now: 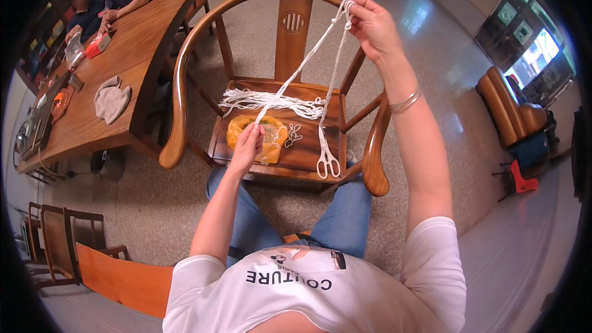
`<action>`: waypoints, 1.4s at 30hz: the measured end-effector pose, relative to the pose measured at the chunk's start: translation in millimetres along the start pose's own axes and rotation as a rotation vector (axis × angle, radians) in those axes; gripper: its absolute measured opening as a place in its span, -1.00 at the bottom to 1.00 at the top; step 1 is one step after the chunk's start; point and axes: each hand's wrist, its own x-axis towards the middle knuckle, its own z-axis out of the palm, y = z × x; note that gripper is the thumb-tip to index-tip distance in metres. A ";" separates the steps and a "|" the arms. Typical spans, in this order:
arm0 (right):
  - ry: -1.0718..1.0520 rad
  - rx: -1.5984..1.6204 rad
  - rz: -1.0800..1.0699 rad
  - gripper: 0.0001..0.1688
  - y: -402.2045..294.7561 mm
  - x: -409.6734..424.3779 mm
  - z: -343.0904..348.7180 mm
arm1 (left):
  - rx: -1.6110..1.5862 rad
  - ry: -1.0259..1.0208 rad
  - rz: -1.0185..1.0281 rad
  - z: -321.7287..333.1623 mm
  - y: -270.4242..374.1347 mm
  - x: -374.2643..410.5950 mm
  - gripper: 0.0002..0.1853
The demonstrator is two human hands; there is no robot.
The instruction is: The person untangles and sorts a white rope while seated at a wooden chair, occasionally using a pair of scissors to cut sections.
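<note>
My right hand [375,25] is raised over the chair's curved back rail and pinches looped strands of white cord [307,58]. My left hand [250,144] grips the cord lower down, above the seat, so that it runs slanting between both hands. Another length hangs from my right hand towards white-handled scissors [328,163] at the seat's front right. Across the rear of the wooden chair seat [300,142] lies a bundle of white cords [277,103]. Beneath my left hand is a yellow plastic bag [273,155], with a small tangle of thin cord [293,135] beside it.
The wooden chair's armrests [179,115] curve around both sides of the seat. At the left stands a wooden table [143,32] with a beige cloth [112,99], a red box [98,45] and a clear plastic bag [75,51]. Two other people are at its far side.
</note>
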 end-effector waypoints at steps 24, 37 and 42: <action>0.360 -0.775 0.290 -0.55 297.6 19.0 -109.3 | -0.144 0.141 -0.094 -13.2 28.6 15.5 -0.77; -0.019 -1.603 0.356 -0.76 301.9 -242.0 -66.3 | -0.313 0.149 -0.303 14.2 17.6 20.4 -0.78; -0.035 -1.642 0.227 -0.78 304.6 -256.4 -72.5 | -0.470 0.182 -0.326 24.4 21.1 21.6 -0.79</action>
